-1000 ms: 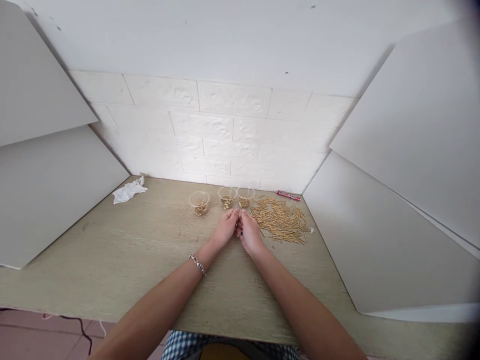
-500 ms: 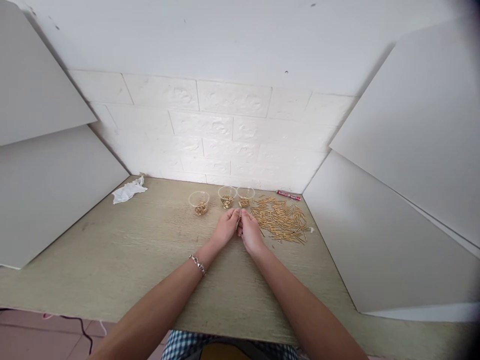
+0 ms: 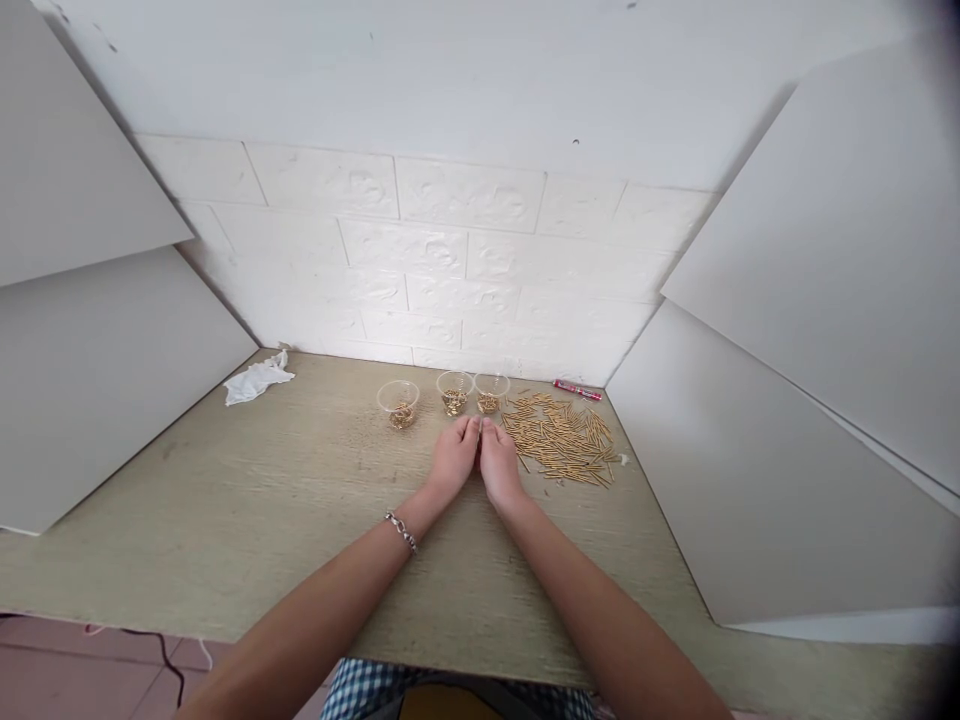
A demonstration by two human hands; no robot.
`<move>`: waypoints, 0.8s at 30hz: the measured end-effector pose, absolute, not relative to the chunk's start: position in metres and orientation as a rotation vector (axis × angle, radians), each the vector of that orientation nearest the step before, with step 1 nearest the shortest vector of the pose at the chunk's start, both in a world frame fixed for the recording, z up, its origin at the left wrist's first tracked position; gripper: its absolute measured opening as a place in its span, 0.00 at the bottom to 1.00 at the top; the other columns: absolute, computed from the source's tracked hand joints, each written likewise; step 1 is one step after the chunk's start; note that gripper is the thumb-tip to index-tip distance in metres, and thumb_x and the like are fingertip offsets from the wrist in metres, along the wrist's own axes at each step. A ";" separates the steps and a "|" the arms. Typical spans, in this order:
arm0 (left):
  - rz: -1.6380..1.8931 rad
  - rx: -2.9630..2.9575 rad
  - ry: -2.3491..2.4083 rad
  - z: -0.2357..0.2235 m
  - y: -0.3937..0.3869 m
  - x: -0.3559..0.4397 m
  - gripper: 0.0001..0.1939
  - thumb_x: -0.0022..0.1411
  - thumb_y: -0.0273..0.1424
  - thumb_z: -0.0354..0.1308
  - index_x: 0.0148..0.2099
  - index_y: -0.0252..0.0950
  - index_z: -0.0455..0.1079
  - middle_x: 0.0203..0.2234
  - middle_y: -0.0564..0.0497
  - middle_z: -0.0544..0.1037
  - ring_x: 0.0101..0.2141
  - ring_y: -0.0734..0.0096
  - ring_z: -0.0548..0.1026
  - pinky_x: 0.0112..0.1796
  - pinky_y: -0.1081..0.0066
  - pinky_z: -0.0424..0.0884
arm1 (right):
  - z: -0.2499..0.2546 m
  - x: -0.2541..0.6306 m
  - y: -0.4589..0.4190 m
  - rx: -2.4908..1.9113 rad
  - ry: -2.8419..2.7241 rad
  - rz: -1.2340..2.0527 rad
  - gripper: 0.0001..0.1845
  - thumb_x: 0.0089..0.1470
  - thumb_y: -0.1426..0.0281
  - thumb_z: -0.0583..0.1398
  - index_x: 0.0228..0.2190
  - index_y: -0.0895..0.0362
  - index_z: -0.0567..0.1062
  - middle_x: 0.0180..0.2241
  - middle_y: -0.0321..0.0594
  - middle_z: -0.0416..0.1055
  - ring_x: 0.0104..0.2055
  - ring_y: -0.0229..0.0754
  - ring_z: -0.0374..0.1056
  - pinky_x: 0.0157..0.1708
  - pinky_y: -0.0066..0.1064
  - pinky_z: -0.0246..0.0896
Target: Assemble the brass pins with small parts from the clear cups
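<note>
Fingers (image 3: 472, 427) curled, any hold hidden | we are bringing left hand (image 3: 451, 455) beside right hand (image 3: 500, 464) | loosened pinch could drop anything held among gold-coloured pins (image 3: 559, 440)

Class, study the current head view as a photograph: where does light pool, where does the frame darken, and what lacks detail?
Head view: light pools low on the brick-patterned wall; the right edge darkens over the upper right panel; gold pieces blur together; anything between left hand and right hand is indistinct.
</note>
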State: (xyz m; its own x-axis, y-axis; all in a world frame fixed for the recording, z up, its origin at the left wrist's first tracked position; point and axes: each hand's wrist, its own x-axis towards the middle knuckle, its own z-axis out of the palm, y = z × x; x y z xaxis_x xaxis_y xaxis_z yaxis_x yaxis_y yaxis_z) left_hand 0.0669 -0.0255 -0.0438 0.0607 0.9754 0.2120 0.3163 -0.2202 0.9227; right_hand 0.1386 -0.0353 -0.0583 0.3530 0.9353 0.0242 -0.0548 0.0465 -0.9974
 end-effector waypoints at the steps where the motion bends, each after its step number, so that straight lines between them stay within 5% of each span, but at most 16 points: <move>1: 1.164 1.647 1.331 -0.043 -0.026 0.067 0.15 0.59 0.37 0.45 0.24 0.36 0.61 0.21 0.52 0.69 0.24 0.72 0.65 0.27 0.72 0.59 | -0.058 0.138 -0.036 -1.293 -0.925 0.929 0.19 0.50 0.57 0.51 0.21 0.58 0.69 0.22 0.36 0.68 0.28 0.39 0.63 0.31 0.30 0.56; 9: 1.149 1.621 1.343 -0.040 -0.029 0.069 0.15 0.60 0.36 0.44 0.24 0.36 0.62 0.21 0.52 0.69 0.25 0.72 0.66 0.28 0.71 0.61 | -0.054 0.134 -0.039 -1.318 -0.901 0.854 0.18 0.50 0.57 0.50 0.23 0.58 0.70 0.25 0.39 0.71 0.31 0.41 0.65 0.35 0.31 0.57; 18: 1.159 1.264 1.152 -0.047 -0.025 0.072 0.15 0.58 0.39 0.46 0.23 0.36 0.55 0.16 0.57 0.59 0.19 0.78 0.58 0.22 0.74 0.57 | -0.061 0.135 -0.035 -1.235 -0.850 1.031 0.21 0.49 0.53 0.51 0.19 0.57 0.66 0.18 0.33 0.63 0.21 0.36 0.58 0.23 0.28 0.53; 24: 1.179 1.401 1.194 -0.046 -0.024 0.071 0.16 0.58 0.40 0.44 0.23 0.36 0.56 0.17 0.57 0.61 0.20 0.77 0.59 0.24 0.73 0.58 | -0.061 0.137 -0.035 -1.262 -0.862 0.991 0.21 0.48 0.53 0.51 0.19 0.57 0.67 0.19 0.34 0.63 0.22 0.36 0.58 0.25 0.28 0.54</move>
